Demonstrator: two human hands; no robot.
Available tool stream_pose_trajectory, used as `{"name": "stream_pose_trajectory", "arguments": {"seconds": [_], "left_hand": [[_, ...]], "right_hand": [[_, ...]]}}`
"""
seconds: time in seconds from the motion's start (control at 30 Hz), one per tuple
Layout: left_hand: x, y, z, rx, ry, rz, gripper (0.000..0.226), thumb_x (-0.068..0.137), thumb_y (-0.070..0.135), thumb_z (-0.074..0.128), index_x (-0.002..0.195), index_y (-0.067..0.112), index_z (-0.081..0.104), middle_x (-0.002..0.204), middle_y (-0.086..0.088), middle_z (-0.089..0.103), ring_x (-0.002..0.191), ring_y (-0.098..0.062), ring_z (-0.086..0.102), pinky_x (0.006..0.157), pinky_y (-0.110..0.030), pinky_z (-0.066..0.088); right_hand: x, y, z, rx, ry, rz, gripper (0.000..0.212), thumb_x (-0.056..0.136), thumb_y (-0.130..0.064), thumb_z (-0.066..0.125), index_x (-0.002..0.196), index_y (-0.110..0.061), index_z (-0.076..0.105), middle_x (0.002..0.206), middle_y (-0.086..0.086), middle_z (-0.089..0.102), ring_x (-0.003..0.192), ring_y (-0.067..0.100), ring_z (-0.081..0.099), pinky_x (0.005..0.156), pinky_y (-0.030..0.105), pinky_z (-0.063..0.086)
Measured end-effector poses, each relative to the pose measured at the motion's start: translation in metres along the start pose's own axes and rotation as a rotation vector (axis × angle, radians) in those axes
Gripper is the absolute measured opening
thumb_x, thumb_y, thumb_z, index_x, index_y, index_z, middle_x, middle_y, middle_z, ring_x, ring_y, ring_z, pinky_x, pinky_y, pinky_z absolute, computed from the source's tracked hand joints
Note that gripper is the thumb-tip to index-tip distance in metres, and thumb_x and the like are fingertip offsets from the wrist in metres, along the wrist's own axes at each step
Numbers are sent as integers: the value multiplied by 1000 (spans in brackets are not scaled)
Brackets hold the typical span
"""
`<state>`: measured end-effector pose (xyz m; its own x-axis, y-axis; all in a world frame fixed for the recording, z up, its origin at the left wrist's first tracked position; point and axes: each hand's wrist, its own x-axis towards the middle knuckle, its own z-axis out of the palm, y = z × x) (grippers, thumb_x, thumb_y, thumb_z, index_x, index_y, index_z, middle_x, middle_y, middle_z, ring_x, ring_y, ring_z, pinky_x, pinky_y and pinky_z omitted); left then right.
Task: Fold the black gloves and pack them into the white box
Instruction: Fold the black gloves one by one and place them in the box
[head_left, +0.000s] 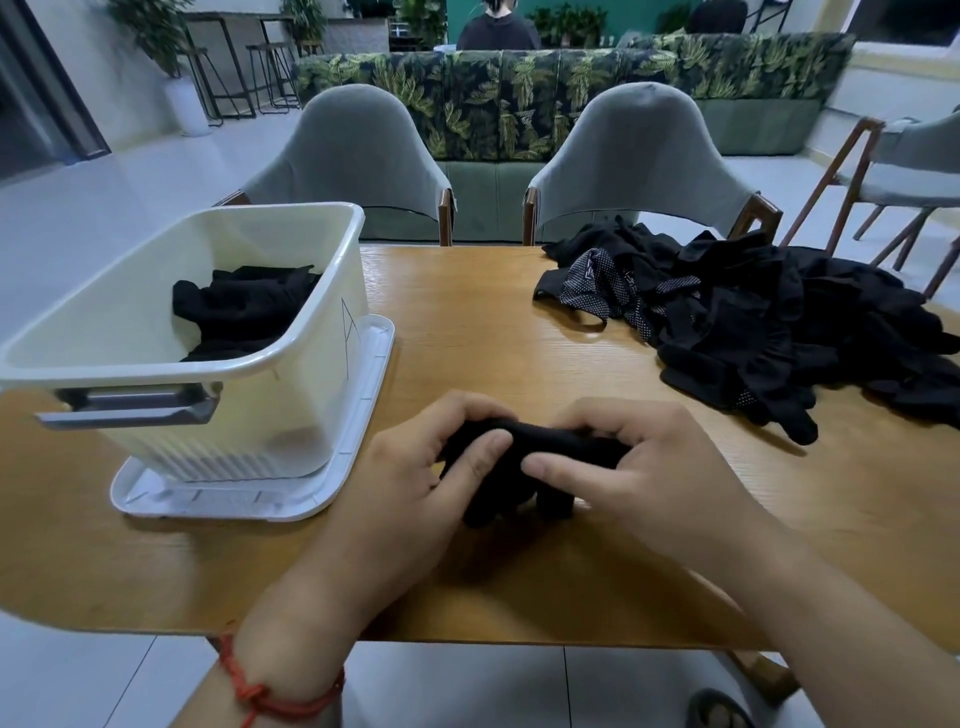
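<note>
Letting go too soon looks like the main risk: the soft black glove (524, 457), bunched between both hands just right of the white box (291, 405), would probably spring open and need refolding, and a loose carry over the rim could drop it onto the desk (493, 312). The left hand (415, 467) curls round one end of the glove, thumb on top; the right hand (623, 467) grips the other, thumb pressed along it. Folded gloves (244, 306) lie inside the box; the unfolded pile (779, 332) sits well to its right.
</note>
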<state>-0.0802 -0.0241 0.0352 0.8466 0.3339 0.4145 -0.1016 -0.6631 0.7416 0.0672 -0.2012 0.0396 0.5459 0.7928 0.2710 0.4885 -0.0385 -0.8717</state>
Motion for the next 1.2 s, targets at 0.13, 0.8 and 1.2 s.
{"name": "stream_pose_trajectory", "arguments": {"seconds": [0.13, 0.8, 1.2], "left_hand": [[2, 8, 1, -288, 43, -163, 19, 98, 35, 67, 116, 34, 69, 101, 6, 75, 90, -13, 72, 75, -18, 53], [4, -3, 5, -566, -109, -429, 29, 98, 15, 73, 124, 26, 75, 103, -1, 79, 88, -14, 74, 70, -26, 57], [9, 0, 10, -610, 105, -336, 17, 99, 1, 68, 112, 8, 75, 76, -1, 69, 63, -11, 63, 59, -22, 53]], "right_hand": [[2, -3, -2, 187, 75, 84, 24, 76, -35, 90, 95, -22, 82, 89, 9, 77, 85, 33, 76, 82, 55, 63], [9, 3, 2, 444, 97, 296, 19, 81, -8, 86, 98, -13, 81, 97, 14, 79, 94, 29, 78, 79, 35, 63], [12, 6, 0, 815, 61, 344, 33, 89, 3, 65, 120, 1, 74, 115, 20, 78, 107, 30, 76, 85, 34, 62]]}}
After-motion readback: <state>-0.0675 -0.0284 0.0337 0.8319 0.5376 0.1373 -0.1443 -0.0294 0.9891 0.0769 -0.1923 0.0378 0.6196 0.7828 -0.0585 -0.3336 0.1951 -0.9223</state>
